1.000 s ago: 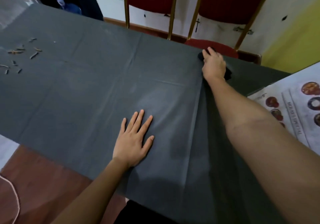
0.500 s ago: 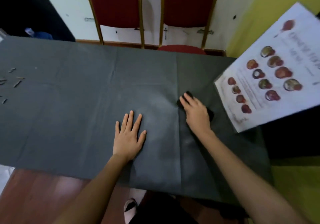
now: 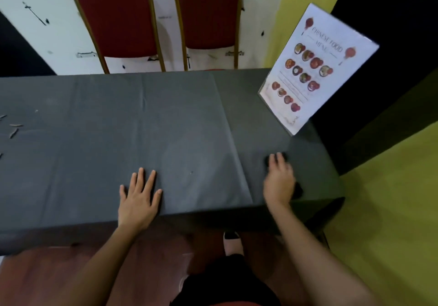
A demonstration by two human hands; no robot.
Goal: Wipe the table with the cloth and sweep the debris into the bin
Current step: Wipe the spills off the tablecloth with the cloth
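Note:
The table [image 3: 118, 140] is covered with a dark grey tablecloth. My right hand [image 3: 278, 180] presses a small black cloth [image 3: 298, 190] flat near the table's front right corner; the hand is blurred and hides most of the cloth. My left hand [image 3: 139, 199] lies flat with fingers spread on the tablecloth near the front edge, holding nothing. Several small brown bits of debris [image 3: 14, 129] lie at the far left of the table. No bin is in view.
A standing menu card [image 3: 315, 68] with food pictures leans at the table's right end. Two red chairs with gold frames [image 3: 118, 21] stand behind the table against the white wall. A shoe [image 3: 232, 241] shows below the front edge.
My right hand has dragged the black cloth from the table's far edge toward the front right corner. The left hand stayed flat in place. The view has tilted up.

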